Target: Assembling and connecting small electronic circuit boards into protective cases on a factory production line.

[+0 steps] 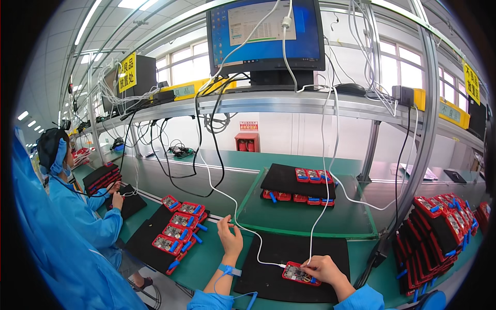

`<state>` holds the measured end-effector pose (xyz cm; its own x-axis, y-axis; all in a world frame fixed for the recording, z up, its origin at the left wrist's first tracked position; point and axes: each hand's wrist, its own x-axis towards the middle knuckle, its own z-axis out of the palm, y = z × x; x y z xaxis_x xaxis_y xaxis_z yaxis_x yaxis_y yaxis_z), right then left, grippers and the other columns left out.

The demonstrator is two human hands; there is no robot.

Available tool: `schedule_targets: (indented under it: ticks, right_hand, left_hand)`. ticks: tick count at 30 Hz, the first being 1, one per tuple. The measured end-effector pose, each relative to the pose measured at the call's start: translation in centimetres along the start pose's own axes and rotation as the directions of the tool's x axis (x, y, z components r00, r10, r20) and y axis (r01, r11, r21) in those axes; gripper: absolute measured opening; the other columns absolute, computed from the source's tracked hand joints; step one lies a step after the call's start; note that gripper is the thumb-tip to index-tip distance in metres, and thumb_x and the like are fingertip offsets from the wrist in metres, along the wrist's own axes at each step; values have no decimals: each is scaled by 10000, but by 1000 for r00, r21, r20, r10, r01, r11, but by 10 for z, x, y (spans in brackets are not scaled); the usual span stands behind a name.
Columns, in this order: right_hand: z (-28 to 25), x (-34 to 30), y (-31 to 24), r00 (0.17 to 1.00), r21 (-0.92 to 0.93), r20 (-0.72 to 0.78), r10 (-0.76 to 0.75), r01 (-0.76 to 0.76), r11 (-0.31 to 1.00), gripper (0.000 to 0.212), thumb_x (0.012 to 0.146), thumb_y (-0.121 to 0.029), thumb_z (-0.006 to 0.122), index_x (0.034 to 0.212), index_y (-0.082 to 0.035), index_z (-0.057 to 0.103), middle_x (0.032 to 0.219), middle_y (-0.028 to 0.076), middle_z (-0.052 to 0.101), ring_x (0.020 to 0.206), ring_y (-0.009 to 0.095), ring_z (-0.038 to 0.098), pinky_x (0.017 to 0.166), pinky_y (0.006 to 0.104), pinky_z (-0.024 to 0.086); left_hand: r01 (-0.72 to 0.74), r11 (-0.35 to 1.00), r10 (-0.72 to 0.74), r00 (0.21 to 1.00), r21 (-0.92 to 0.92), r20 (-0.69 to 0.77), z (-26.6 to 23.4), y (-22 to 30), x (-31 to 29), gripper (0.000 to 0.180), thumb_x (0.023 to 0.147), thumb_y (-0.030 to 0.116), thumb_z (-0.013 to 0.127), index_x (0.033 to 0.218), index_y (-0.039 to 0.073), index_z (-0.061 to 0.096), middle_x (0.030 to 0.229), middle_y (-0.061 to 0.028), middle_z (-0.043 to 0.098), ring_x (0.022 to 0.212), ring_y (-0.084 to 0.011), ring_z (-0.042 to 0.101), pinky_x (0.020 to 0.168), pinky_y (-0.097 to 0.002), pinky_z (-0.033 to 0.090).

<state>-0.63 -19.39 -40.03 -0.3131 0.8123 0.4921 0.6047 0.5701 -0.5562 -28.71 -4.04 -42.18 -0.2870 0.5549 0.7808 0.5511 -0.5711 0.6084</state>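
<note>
My right hand [324, 269] rests on a small red circuit device [298, 274] that lies on a black foam mat [289, 256] in front of me. A white cable [268, 264] plugs into the device's left end. My left hand [230, 238] is raised over the mat's left edge and pinches that same white cable [233, 223] higher up. A blue wrist strap [229, 269] with a coiled cord circles my left wrist.
Black trays of red devices [178, 227] lie to my left, a stack [439, 227] stands at my right, and a raised tray [297, 182] sits behind. A monitor [266, 33] stands on the metal shelf above. A co-worker in blue [82, 212] sits at my left.
</note>
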Motion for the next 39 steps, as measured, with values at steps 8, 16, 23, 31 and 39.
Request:
schedule_targets:
  ticks: [8, 16, 23, 31, 39]
  right_hand:
    - [-1, 2, -1, 999, -41, 4, -36, 36, 999, 88, 762, -86, 732, 831, -32, 724, 762, 103, 682, 647, 232, 667, 574, 305, 539]
    - [-1, 4, 0, 1000, -37, 3, -10, 10, 999, 89, 757, -84, 737, 830, -34, 724, 753, 99, 678, 643, 233, 665, 570, 304, 538]
    - [0, 1, -1, 1000, -42, 2, -20, 21, 999, 92, 755, -81, 736, 833, -35, 724, 763, 103, 680, 661, 235, 669, 589, 308, 543]
    - [-2, -3, -10, 999, 1, -47, -18, 18, 1000, 59, 754, -75, 718, 794, -34, 710, 724, 110, 658, 662, 270, 647, 607, 346, 536]
    - [-5, 14, -2, 999, -11, -24, -34, 34, 999, 60, 750, -54, 709, 789, -19, 678, 757, 116, 656, 701, 278, 639, 621, 366, 527]
  left_hand:
    - [3, 1000, -3, 999, -7, 36, 1, -8, -2, 471, 772, -37, 558, 1233, 25, 480, 1083, -116, 498, 879, -237, 528, 852, -392, 398]
    - [3, 1000, -2, 1000, -27, 25, 3, -10, 0, 453, 773, -41, 558, 1216, 17, 490, 1062, -125, 510, 865, -249, 532, 852, -403, 405]
    - [5, 999, -3, 999, -44, 54, -1, -6, -1, 413, 770, -66, 550, 1177, -2, 512, 1032, -131, 506, 773, -238, 532, 760, -356, 449]
    - [-186, 971, 237, 837, -150, 494, -6, 18, -5, 304, 779, -23, 601, 1074, 48, 618, 1051, -122, 571, 939, -276, 569, 813, -350, 470]
    - [-224, 915, 401, 398, -336, 825, -4, 49, -29, 201, 745, -28, 610, 927, 38, 665, 962, -98, 581, 926, -284, 555, 815, -376, 457]
